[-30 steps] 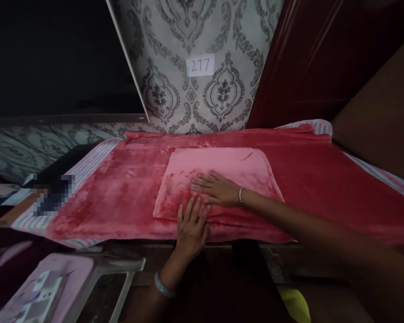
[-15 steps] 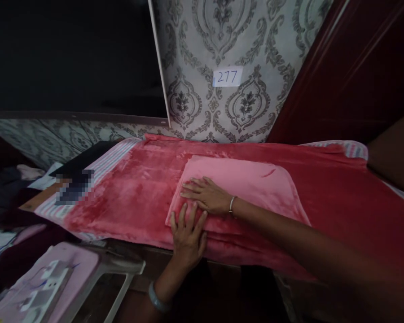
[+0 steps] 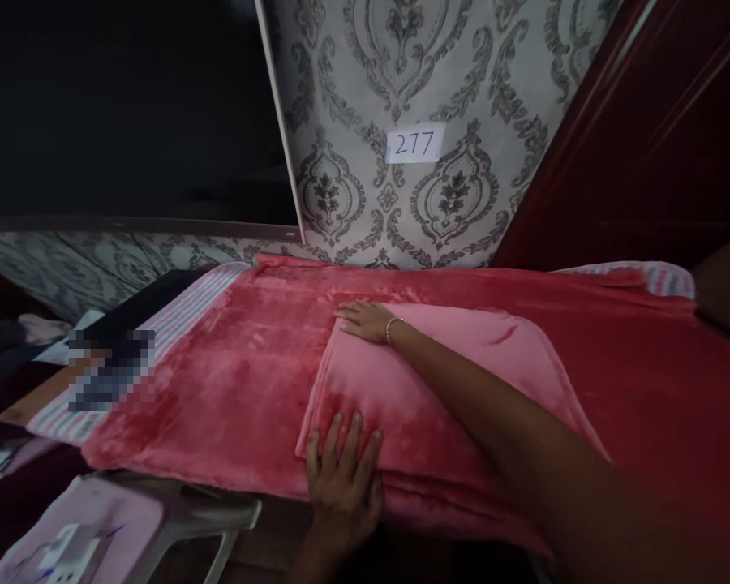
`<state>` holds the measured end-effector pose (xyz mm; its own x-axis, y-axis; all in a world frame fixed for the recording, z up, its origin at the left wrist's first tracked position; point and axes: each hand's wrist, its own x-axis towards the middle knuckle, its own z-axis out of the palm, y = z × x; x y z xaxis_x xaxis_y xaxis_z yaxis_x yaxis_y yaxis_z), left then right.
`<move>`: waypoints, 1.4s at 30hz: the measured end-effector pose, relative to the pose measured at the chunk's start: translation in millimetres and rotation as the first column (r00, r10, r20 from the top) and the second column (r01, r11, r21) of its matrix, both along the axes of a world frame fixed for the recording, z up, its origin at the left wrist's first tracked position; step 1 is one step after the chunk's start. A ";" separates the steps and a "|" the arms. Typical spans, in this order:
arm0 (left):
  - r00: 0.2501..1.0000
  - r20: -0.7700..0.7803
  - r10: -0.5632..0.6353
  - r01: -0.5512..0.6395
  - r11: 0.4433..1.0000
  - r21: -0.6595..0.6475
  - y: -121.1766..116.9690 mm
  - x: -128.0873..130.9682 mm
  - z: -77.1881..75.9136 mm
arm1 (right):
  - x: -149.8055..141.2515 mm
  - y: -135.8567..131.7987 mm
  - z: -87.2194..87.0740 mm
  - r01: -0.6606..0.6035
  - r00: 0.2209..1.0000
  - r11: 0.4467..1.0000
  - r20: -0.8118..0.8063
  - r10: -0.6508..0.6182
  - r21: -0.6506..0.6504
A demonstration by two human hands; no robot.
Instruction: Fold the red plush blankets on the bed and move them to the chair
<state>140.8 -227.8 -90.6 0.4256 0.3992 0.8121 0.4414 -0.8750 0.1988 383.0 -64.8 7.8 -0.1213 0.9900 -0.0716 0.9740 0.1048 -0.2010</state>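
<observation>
A folded pink fleece blanket lies on a larger red fleece blanket spread over a bed. My left hand rests flat on the near left corner of the folded pink blanket, fingers spread. My right hand reaches across to the far left corner of the pink blanket and lies flat there, fingers stretched out; a thin bracelet is on its wrist.
A patterned grey wall with a paper label "277" rises behind the bed. A dark red panel stands at right. A white plastic stool with pink items is at lower left. A striped sheet edge shows at left.
My right hand has slid from beside the left hand to the pink blanket's far left corner. The left hand stays on the near edge. The view has moved closer.
</observation>
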 end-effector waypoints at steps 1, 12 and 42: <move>1.000 -0.009 0.007 -0.007 1.000 0.007 0.6 -0.9 0.4 | 2.6 5.4 -2.4 0.016 0.999 1.000 -0.030 -0.016 -0.007; 0.977 -0.213 0.032 0.001 0.988 0.152 14.6 -13.6 -2.2 | 1.6 2.7 4.2 0.081 0.994 0.993 -0.079 -0.075 0.088; 0.947 -0.300 -0.111 0.141 0.987 0.081 -34.2 65.9 19.1 | 138.8 -195.0 5.0 0.339 0.937 0.932 0.041 -0.347 0.130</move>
<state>206.7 -262.1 -71.5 0.6927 0.2498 0.6766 0.3516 -0.9360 -0.0144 521.8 -259.8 12.8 0.2283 0.9722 0.0531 0.9649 -0.2186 -0.1454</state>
